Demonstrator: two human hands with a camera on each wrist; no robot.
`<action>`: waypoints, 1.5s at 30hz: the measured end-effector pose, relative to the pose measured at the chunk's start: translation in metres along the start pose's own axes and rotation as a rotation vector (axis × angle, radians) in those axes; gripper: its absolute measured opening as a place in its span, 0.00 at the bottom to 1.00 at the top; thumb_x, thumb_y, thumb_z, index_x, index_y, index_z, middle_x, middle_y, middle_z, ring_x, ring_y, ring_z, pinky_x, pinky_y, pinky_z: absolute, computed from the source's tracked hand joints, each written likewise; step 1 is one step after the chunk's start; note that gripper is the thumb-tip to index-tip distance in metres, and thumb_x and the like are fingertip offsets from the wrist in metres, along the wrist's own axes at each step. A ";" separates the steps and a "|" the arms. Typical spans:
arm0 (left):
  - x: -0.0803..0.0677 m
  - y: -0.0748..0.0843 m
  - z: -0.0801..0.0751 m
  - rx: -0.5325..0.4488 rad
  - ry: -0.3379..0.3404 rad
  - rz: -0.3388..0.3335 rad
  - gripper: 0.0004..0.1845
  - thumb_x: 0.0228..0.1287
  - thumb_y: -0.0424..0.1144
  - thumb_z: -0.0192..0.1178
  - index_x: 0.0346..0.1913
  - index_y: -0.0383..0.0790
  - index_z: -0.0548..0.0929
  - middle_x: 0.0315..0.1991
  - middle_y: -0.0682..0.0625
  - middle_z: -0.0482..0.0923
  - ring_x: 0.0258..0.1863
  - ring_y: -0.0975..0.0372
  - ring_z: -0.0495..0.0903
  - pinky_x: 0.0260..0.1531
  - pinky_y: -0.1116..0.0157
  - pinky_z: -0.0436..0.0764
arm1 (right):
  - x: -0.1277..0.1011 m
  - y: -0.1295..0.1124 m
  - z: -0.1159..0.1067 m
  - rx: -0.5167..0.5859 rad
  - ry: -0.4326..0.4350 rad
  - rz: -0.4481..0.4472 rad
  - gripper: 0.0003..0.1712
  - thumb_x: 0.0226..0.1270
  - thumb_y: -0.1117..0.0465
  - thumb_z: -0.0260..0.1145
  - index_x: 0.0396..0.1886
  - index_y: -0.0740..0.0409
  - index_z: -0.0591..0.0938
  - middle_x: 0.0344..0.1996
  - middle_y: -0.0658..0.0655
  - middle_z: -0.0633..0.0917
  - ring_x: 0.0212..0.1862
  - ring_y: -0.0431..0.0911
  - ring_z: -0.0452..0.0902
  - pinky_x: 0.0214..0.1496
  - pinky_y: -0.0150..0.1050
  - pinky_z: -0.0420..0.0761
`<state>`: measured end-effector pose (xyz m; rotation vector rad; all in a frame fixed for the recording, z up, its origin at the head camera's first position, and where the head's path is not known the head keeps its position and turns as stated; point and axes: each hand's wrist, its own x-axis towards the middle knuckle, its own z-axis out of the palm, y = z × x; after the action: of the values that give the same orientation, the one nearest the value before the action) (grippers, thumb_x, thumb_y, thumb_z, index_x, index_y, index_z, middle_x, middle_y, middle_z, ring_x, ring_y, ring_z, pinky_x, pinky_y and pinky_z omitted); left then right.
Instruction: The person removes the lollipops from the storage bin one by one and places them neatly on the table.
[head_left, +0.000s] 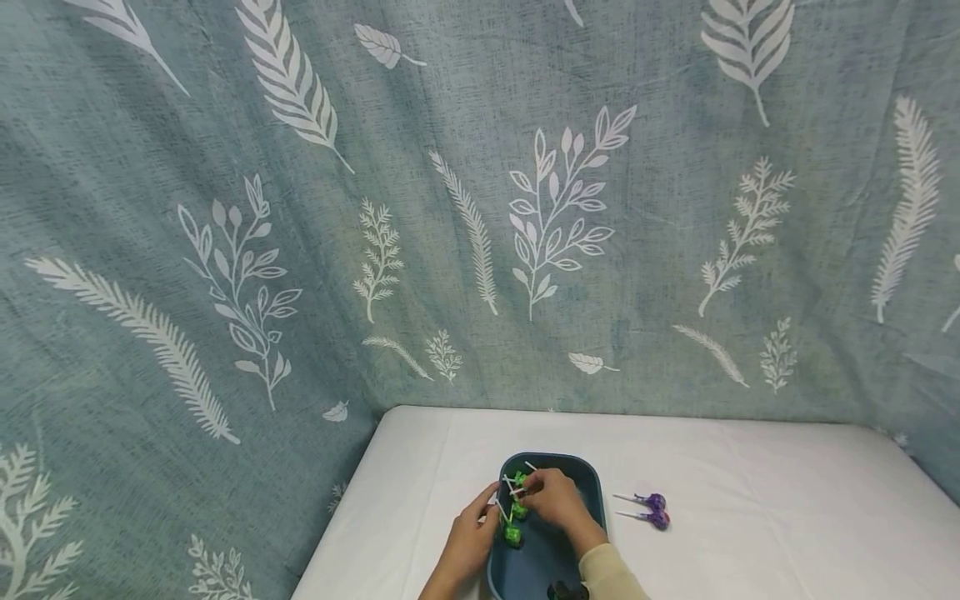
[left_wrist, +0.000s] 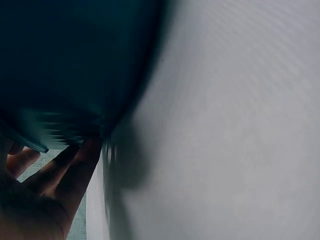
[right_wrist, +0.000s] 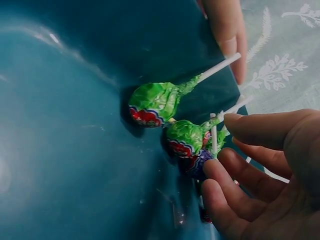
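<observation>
The green-wrapped lollipops [right_wrist: 152,102] lie in a dark teal tray [head_left: 588,479] that sits at the near edge of the white-covered counter [head_left: 750,467], left of its middle. In the right wrist view two green ones show plainly, with a purple-wrapped lollipop [right_wrist: 199,164] tucked under the second; the head view hints at a further green one, but the cluster is too small there to count surely.

The right hand [head_left: 553,497] is down in the tray, its fingers [right_wrist: 260,130] curled about the white sticks, the fingertips meeting on one stick, so its grip looks closed on a lollipop in the cluster. The left hand [head_left: 471,537] rests on the tray's left rim with fingers fairly straight, steadying it; its grip is loose, pinching nothing.

By my reading the step in hand is sorting through the sweets in the tray, and the next move calls for separating one stick cleanly from its neighbours without dragging the others along.

Outside the tray, two more purple lollipops [head_left: 654,510] lie side by side on the counter, just right of it.
</observation>
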<state>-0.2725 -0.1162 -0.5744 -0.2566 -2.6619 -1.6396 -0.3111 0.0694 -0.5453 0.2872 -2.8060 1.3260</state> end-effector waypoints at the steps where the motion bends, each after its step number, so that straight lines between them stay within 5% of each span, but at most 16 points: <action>1: 0.000 0.000 0.000 0.000 -0.001 0.000 0.24 0.76 0.41 0.52 0.71 0.42 0.74 0.46 0.45 0.86 0.47 0.50 0.85 0.48 0.46 0.80 | 0.000 0.000 0.001 -0.003 -0.002 0.002 0.10 0.52 0.67 0.78 0.35 0.61 0.87 0.30 0.52 0.86 0.34 0.46 0.80 0.38 0.49 0.81; 30: 0.000 0.002 0.001 0.018 0.005 0.002 0.24 0.76 0.40 0.52 0.71 0.39 0.74 0.46 0.44 0.85 0.47 0.49 0.85 0.49 0.46 0.81 | 0.003 -0.003 0.014 -0.157 -0.096 -0.113 0.11 0.44 0.69 0.82 0.30 0.61 0.89 0.28 0.53 0.87 0.32 0.46 0.81 0.40 0.49 0.83; 45: 0.001 0.001 0.001 0.009 0.003 -0.004 0.24 0.76 0.40 0.52 0.70 0.39 0.75 0.48 0.41 0.85 0.48 0.48 0.85 0.49 0.47 0.81 | -0.001 -0.003 0.011 -0.219 -0.122 -0.161 0.11 0.45 0.66 0.80 0.16 0.55 0.83 0.16 0.46 0.79 0.22 0.42 0.68 0.26 0.39 0.71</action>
<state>-0.2737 -0.1144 -0.5740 -0.2482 -2.6688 -1.6279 -0.3085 0.0592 -0.5501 0.5892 -2.9188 0.9916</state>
